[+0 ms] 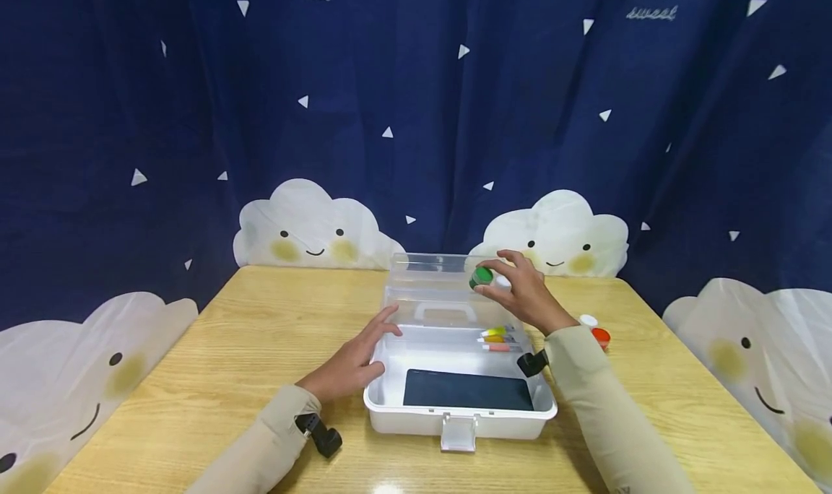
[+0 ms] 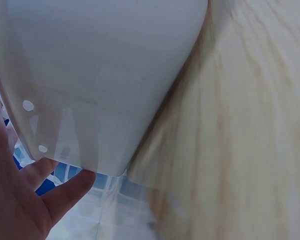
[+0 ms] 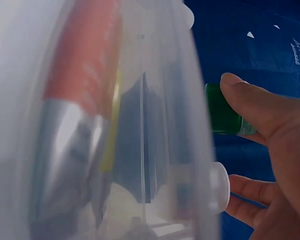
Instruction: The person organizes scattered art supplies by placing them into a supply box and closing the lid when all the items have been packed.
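Note:
A white storage box [image 1: 383, 414] stands on the table with its clear lid [image 1: 406, 310] swung back. My right hand [image 1: 525, 292] pinches a small jar with a green cap [image 1: 482, 276] between thumb and fingers, above the lid; the green jar [image 3: 222, 110] also shows in the right wrist view. A white cap [image 3: 220, 187] is by the lower fingers; I cannot tell whether they hold it. My left hand [image 1: 354, 360] is at the box's left side, and its fingertips [image 2: 82, 177] touch the wall. Inside the box are several paint tubes [image 1: 499, 339] and a dark flat panel [image 1: 468, 391].
Right of the box, a red-capped jar [image 1: 601, 336] and a white-capped jar [image 1: 588, 321] are on the wooden table [image 1: 279, 321]. The box's clear latch [image 1: 458, 432] hangs over the front. A dark blue curtain [image 1: 364, 154] hangs behind the table.

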### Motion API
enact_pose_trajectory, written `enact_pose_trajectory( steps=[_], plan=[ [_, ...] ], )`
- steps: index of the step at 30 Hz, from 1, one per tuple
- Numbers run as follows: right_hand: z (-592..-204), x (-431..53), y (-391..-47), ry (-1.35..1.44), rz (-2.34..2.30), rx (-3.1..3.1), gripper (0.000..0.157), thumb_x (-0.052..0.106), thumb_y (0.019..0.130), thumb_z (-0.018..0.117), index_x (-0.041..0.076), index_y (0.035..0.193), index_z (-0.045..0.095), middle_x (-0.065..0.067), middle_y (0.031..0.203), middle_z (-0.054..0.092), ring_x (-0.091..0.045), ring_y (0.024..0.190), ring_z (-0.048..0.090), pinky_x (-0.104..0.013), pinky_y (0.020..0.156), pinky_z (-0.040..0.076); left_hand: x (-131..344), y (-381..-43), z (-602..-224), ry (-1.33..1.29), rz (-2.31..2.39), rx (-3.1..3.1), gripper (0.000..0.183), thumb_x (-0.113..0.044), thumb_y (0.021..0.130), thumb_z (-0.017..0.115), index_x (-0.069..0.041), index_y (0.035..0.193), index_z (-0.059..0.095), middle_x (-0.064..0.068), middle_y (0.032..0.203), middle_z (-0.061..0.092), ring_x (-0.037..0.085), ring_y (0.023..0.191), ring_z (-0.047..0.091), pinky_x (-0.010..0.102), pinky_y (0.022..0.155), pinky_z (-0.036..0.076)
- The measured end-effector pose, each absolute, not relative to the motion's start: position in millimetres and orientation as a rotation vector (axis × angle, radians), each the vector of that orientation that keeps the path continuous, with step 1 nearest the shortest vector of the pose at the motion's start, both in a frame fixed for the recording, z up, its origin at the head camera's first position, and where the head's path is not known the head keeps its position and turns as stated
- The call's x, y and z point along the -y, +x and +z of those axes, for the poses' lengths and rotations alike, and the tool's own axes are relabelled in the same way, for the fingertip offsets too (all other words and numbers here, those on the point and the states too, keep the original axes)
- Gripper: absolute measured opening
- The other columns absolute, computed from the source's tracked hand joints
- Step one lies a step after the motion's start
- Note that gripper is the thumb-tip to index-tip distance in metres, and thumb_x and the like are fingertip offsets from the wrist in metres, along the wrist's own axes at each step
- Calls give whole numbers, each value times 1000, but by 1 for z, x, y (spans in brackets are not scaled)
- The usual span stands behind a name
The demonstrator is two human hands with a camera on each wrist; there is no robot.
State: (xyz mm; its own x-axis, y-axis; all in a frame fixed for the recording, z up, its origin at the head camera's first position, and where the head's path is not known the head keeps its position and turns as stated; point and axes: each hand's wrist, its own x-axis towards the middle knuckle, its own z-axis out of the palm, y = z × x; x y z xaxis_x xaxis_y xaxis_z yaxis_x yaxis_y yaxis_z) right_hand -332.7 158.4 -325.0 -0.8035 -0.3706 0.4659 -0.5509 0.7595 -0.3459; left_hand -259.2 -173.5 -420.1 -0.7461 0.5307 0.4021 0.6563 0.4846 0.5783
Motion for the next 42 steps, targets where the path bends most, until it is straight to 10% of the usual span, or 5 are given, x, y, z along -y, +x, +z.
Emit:
enact_pose_trajectory(
  steps=[42],
  plan=[
    [-329,-151,-345,652,700,2705,44,43,84,71,19,119,64,-20,144,38,-41,131,31,-62,98,26,174,-260,-420,-1062,-1116,2517,52,0,79,52,-14,129,45,-4,161,11,27,144,21,55,104,34]
  ],
)
